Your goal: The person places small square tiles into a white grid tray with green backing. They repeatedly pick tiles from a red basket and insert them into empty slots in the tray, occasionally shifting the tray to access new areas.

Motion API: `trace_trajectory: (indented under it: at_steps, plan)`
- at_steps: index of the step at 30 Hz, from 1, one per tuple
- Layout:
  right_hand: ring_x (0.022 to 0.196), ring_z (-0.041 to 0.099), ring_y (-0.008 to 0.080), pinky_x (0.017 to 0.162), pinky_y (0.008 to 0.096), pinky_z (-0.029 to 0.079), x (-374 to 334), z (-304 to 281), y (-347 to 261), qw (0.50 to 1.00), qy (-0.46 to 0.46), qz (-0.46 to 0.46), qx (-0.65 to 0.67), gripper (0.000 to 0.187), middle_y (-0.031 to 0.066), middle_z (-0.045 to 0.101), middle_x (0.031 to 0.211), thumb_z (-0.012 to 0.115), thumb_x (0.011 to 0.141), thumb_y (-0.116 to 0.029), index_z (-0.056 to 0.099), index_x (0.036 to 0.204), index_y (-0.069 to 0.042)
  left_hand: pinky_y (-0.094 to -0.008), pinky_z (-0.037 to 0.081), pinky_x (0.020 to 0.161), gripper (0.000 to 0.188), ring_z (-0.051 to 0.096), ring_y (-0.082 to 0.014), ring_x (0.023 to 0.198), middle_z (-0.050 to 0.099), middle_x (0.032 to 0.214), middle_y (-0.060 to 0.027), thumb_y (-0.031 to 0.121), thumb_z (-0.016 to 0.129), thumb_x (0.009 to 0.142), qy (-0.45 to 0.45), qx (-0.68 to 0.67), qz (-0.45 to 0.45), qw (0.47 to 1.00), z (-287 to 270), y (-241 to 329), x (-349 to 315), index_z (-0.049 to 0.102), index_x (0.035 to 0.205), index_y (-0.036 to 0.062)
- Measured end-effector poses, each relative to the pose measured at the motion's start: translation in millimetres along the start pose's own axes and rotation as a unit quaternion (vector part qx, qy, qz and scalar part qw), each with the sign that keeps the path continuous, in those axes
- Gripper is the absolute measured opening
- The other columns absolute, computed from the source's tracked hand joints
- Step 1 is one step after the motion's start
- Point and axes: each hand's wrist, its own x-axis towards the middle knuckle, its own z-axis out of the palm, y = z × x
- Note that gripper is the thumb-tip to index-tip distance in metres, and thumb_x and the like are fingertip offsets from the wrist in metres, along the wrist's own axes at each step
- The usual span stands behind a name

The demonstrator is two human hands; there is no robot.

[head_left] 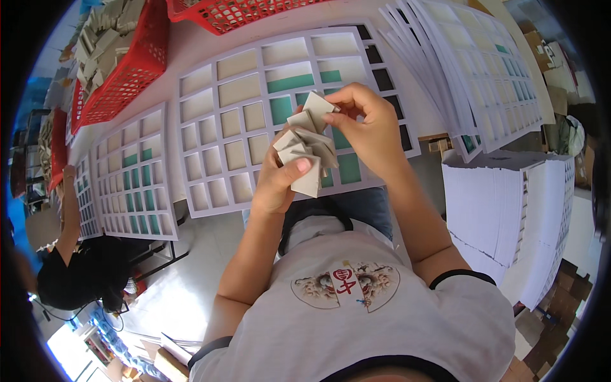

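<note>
A loose bunch of small beige square board pieces [307,181] is gripped in my left hand [275,184], its thumb pressed on top. My right hand [372,124] is closed, thumb and fingers pinching one beige square piece [318,107] at the far end of the bunch. Both hands are over a large white grid frame [229,206] with square and oblong compartments. Many compartments at its left show beige fill, while several near its middle show green. My hands and the pieces hide part of the frame.
Red baskets [137,67] of beige pieces stand at the far left and far middle. Another grid frame [167,191] lies left. A stack of frames [468,70] leans at the right, above a white carton-like stack [484,210]. Another person's arm [67,219] reaches in at the left.
</note>
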Motion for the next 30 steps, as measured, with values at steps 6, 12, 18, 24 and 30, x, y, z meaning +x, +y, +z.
trace_trajectory:
  at_steps: [6,12,18,24,30]
  plan:
    - [0.075,0.058,0.0092,0.068,0.0254,0.047,-9.7,-17.1,2.5,0.988,-0.003,-0.032,-0.153,0.02,0.0025,0.063,0.083,0.067,0.083,0.004,0.066,0.103,-0.001,-0.0324,0.048,0.095,0.067,0.062,-0.0178,0.106,0.062,0.117,-0.0102,0.019,0.086,0.064,0.033,0.085,0.037,0.995,17.8,-3.3,-3.5,0.058,0.121,-0.0014]
    - [0.083,0.06,0.0104,0.075,0.0247,0.05,-30.4,-66.9,34.1,0.996,0.013,0.088,0.023,0.032,0.0054,0.066,0.097,0.061,0.086,0.004,0.063,0.118,0.001,-0.0324,0.049,0.09,0.067,0.065,-0.02,0.095,0.066,0.102,-0.0117,0.024,0.085,0.062,0.04,0.015,-0.008,0.999,21.6,15.7,-22.0,0.057,0.118,-0.0011]
    - [0.082,0.061,0.011,0.077,0.0257,0.051,-63.8,-97.7,51.5,0.964,-0.143,0.22,0.04,0.025,0.0032,0.06,0.1,0.06,0.085,0.008,0.067,0.108,0.002,-0.0329,0.049,0.089,0.065,0.063,-0.0196,0.097,0.065,0.105,-0.0119,0.023,0.088,0.059,-0.095,0.052,-0.141,0.984,10.7,-10.3,-53.7,0.058,0.113,0.0031]
    - [0.086,0.062,0.0199,0.073,0.0293,0.049,-72.7,-78.4,53.1,0.968,-0.115,0.044,-0.218,0.026,0.0086,0.056,0.099,0.062,0.08,0.011,0.067,0.104,0.003,-0.0298,0.049,0.085,0.065,0.061,-0.0155,0.096,0.064,0.106,-0.0067,0.018,0.089,0.063,-0.087,0.052,-0.232,0.967,2.2,-44.3,-54.8,0.057,0.118,0.003]
    - [0.093,0.061,0.0288,0.077,0.0366,0.05,-91.8,-68.7,45.2,0.937,-0.104,-0.082,-0.324,0.035,0.0121,0.06,0.107,0.068,0.078,0.004,0.063,0.113,0.001,-0.0293,0.05,0.087,0.07,0.062,-0.0158,0.097,0.064,0.106,-0.0066,0.02,0.09,0.062,-0.078,0.021,-0.178,0.981,-5.0,-59.2,-50.6,0.056,0.12,0.0024]
